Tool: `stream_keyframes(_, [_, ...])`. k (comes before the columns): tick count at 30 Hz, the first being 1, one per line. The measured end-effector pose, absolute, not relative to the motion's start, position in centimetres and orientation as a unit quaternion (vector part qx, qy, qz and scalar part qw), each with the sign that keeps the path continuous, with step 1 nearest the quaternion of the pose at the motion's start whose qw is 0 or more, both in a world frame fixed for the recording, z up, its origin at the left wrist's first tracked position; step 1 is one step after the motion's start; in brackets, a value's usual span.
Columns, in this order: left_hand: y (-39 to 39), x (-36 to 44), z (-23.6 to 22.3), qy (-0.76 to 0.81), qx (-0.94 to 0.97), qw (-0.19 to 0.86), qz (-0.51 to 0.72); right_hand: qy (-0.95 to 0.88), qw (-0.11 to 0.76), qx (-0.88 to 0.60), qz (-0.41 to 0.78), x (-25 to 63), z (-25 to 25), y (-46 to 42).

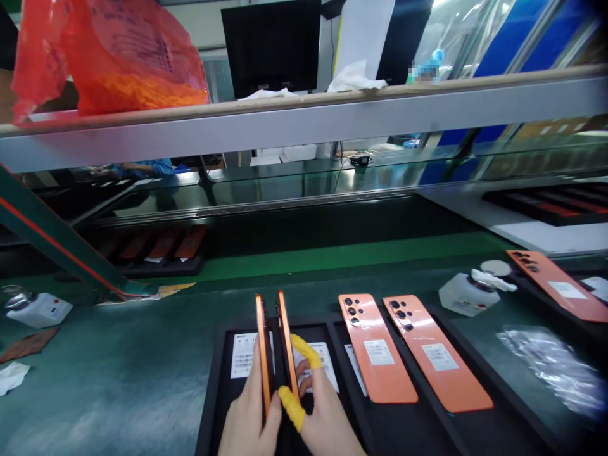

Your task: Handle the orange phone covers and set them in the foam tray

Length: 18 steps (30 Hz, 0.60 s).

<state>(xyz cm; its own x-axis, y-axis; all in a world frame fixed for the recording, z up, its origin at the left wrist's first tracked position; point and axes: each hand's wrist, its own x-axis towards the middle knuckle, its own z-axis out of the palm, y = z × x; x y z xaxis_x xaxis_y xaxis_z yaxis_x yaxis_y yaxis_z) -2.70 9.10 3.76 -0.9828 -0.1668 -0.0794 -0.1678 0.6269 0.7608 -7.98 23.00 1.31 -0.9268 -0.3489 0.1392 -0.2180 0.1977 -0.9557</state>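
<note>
My left hand (251, 411) is closed around an orange smartphone (263, 354) stood on its long edge. Close beside it, my right hand (320, 405), with yellow finger cots on thumb and finger, grips a second orange smartphone (287, 345), also edge-up. Both are above a black tray (213, 380), where white printed labels (244, 354) show behind them. To the right in the same tray lie two more orange phones, one (380, 348) next to the other (439, 354), backs up, each with a white sticker. The phones' inner faces are mostly hidden.
White dispenser bottles stand at right (468, 294) and far left (40, 310). Clear plastic (553, 367) lies on the right. Another phone (560, 285) is at the right edge. Behind runs a green conveyor (332, 256) carrying a phone tray (161, 269), under a shelf rail (304, 117).
</note>
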Motion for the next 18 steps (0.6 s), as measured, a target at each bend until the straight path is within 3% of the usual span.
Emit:
stream_keyframes(7, [8.0, -2.2, 1.0, 0.880, 0.006, -0.006, 0.476, 0.769, 0.093, -0.297, -0.558, -8.1, 1.4, 23.9])
stream_keyframes(15, [8.1, -2.4, 2.3, 0.913, -0.037, 0.107, 0.392, 0.707, 0.177, -0.148, -0.669, -7.5, 1.5, 23.5])
stream_keyframes(18, [8.2, -2.2, 1.8, 0.912, -0.051, 0.095, 0.397, 0.696, 0.180, -0.141, -0.680, -7.4, 1.7, 23.5])
